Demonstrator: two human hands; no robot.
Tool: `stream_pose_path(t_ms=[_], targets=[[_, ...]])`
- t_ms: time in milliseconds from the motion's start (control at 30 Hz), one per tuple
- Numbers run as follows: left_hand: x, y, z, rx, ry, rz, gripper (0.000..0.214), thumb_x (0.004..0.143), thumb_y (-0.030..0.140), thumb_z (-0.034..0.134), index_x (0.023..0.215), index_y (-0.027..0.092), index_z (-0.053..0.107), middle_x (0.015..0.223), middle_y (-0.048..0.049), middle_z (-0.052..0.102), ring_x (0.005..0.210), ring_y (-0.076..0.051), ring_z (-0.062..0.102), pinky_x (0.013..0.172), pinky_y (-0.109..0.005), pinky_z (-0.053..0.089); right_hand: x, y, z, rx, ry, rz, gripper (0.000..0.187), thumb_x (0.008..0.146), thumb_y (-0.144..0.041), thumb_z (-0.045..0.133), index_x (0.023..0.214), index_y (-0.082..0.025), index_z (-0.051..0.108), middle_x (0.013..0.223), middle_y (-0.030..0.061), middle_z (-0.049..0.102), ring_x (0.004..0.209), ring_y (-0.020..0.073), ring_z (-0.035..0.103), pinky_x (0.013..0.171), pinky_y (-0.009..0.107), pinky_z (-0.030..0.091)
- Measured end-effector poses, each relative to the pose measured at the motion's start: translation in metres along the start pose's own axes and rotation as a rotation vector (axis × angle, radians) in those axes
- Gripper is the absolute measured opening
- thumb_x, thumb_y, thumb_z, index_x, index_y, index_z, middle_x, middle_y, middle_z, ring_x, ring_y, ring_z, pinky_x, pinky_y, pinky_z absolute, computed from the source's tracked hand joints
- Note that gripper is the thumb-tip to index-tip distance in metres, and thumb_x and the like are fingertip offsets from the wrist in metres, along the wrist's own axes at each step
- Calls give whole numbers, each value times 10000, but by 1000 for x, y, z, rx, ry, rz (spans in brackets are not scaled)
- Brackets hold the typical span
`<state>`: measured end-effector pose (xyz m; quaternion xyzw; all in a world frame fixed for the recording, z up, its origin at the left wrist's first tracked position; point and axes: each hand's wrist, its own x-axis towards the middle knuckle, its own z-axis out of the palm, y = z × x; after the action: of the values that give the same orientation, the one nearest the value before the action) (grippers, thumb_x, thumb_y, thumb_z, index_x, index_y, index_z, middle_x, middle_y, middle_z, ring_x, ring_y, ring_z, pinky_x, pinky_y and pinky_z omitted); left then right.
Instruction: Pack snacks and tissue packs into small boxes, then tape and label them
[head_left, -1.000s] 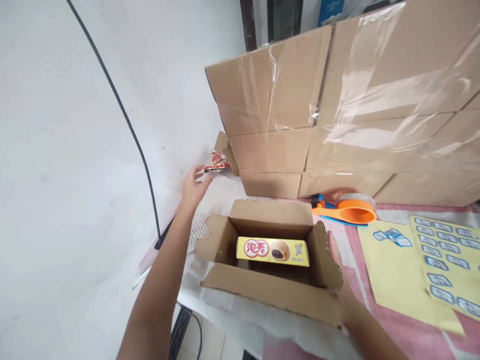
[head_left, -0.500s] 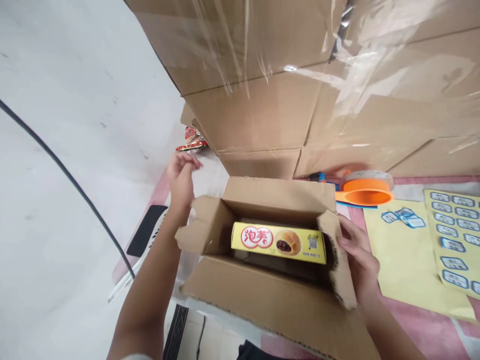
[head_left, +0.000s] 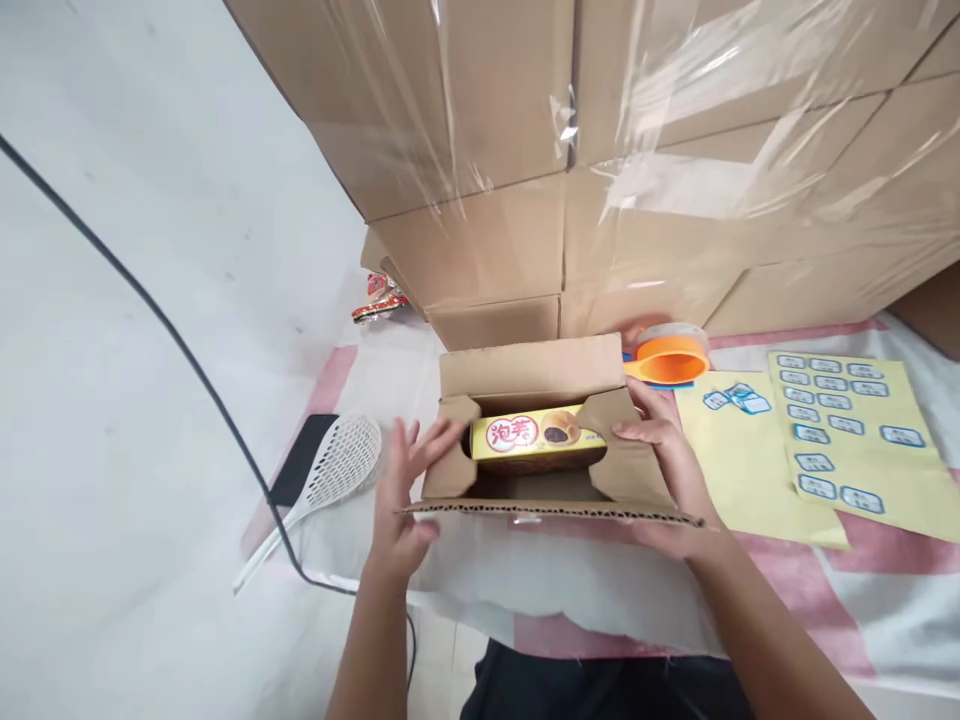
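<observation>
A small brown cardboard box point(head_left: 532, 365) stands in front of me, its side flaps folded inward and its long flaps raised. Inside lies a yellow snack box point(head_left: 540, 432) printed with a filled bun. With fingers spread, my left hand point(head_left: 405, 500) rests against the left side flap point(head_left: 450, 470). My right hand point(head_left: 671, 465) grips the right end of the cardboard box, its thumb side over the right flap point(head_left: 622, 440) and other fingers partly hidden behind it.
Stacked cartons point(head_left: 480, 250) wrapped in clear film rise behind. Right of the box are an orange tape dispenser point(head_left: 671, 360) and yellow label sheets point(head_left: 750, 470). Leftward lie a white netted scoop point(head_left: 345, 450), a black flat item point(head_left: 300, 460), a dark cable point(head_left: 180, 345) and red packets point(head_left: 379, 300).
The side flaps have gone from spread outward to folded in. My left hand has come from beyond the box to its left flap. The box has tilted, raising its near flap's edge.
</observation>
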<state>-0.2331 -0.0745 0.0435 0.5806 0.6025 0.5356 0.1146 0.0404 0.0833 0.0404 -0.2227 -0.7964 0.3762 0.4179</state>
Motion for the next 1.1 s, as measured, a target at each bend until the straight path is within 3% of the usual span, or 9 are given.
stream_pose_path(t_ms=[67, 133, 267, 433, 567, 667, 767, 933, 1100], targets=[[11, 6, 0, 7, 110, -61, 716, 1006, 478, 557, 1647, 373, 255, 1166, -74, 768, 1226, -287, 698, 1209, -612, 419, 0, -2, -1, 29, 25, -74, 538, 816, -528, 742, 1252, -303, 521, 1679, 91, 296, 1559, 438, 279, 1216, 644, 333], [24, 11, 1, 47, 200, -149, 757, 960, 357, 645, 1627, 358, 287, 1344, -106, 684, 1250, -261, 672, 1123, -519, 520, 0, 0, -1, 68, 45, -95, 542, 855, -456, 711, 1324, -311, 481, 1659, 102, 316, 1569, 411, 267, 1216, 622, 344], [44, 24, -2, 217, 27, -83, 694, 932, 247, 616, 1574, 378, 390, 1699, -87, 323, 1542, -282, 381, 1134, -489, 502, 5, 2, -1, 87, 52, -155, 709, 859, -407, 702, 1489, -336, 384, 1511, 120, 466, 1460, 367, 436, 1197, 584, 388], [34, 49, 4, 590, -80, 242, 293, 910, 163, 582, 1090, 326, 745, 1235, -28, 744, 1309, -305, 595, 1262, -623, 224, 6, -5, -13, 2, -60, -203, 457, 893, -507, 715, 1295, -302, 644, 1479, 110, 531, 1429, 367, 464, 1201, 560, 369], [10, 60, 28, 755, -55, 263, 586, 899, 361, 686, 1471, 322, 564, 1377, -117, 682, 1263, -361, 620, 1260, -626, 161, 5, -4, -24, 319, 149, 101, 624, 939, -762, 505, 1267, -262, 682, 1474, 111, 601, 1378, 352, 551, 1149, 535, 447], [6, 63, 38, 887, -75, 262, 594, 930, 496, 647, 1483, 293, 574, 1387, -155, 659, 1259, -385, 608, 1235, -633, 218, 22, 10, -30, 446, 443, 600, 393, 972, -551, 565, 1162, -227, 680, 1284, 104, 710, 1008, 249, 741, 818, 372, 597], [12, 69, 41, 1042, -159, 220, 540, 991, 523, 535, 1405, 197, 652, 1354, -180, 658, 1236, -382, 609, 1212, -628, 279, 56, 33, -30, 373, 426, 875, 270, 910, -395, 659, 1096, -199, 649, 1083, 94, 756, 763, 197, 737, 600, 283, 536], [16, 81, 39, 1094, -201, 177, 550, 1000, 549, 511, 1369, 179, 683, 1319, -178, 641, 1222, -368, 580, 1174, -615, 340, 91, 66, -12, 118, 552, 839, 135, 905, -263, 630, 807, -198, 564, 845, 89, 691, 799, 219, 668, 645, 279, 449], [24, 93, 40, 1042, -156, 138, 451, 983, 530, 558, 1209, 201, 768, 1401, -179, 573, 1353, -420, 449, 1134, -627, 360, 68, 59, -22, -34, 638, 648, 284, 967, -288, 513, 694, -231, 457, 721, 37, 590, 729, 199, 564, 684, 304, 393]])
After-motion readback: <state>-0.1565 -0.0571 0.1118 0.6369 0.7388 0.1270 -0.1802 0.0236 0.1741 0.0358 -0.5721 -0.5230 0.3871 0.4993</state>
